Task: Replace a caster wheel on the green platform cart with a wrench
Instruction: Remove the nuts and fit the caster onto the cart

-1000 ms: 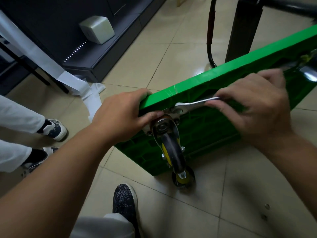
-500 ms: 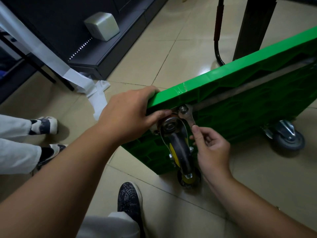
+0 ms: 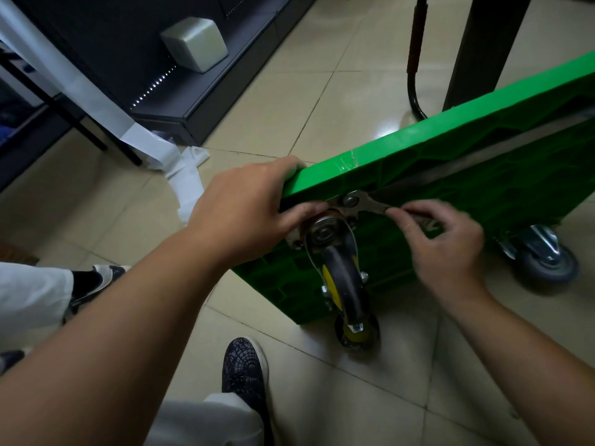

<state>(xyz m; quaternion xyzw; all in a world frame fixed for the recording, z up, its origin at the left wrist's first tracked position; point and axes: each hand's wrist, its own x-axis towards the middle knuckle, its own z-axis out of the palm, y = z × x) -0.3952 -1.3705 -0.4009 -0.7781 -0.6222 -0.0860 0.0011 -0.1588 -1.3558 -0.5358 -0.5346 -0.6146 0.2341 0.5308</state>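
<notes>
Green platform cart (image 3: 457, 146): tipped up on the tiled floor (image 3: 322, 82), ribbed underside facing the camera.

Caster wheel (image 3: 342, 275): black tyre, yellow hub, metal fork, mounted at the cart's near corner; its lower end meets the floor.

Second caster (image 3: 545, 257): grey wheel, to the right along the same edge, on the floor.

Wrench (image 3: 365, 204): plain metal, head seated on a bolt (image 3: 351, 200) at the caster's mounting plate, handle running rightward.

Left hand (image 3: 244, 210): grips the cart's corner, fingers over the upper edge, thumb on the underside beside the plate.

Right hand (image 3: 442, 246): slightly blurred, fingers curled, pinching the wrench handle.

Surroundings: patterned dark shoe (image 3: 244, 370) below; a second person's shoe (image 3: 103, 278) at left; grey box (image 3: 194, 43) on a dark shelf base; white paper strip (image 3: 96, 107) trailing to the floor.
</notes>
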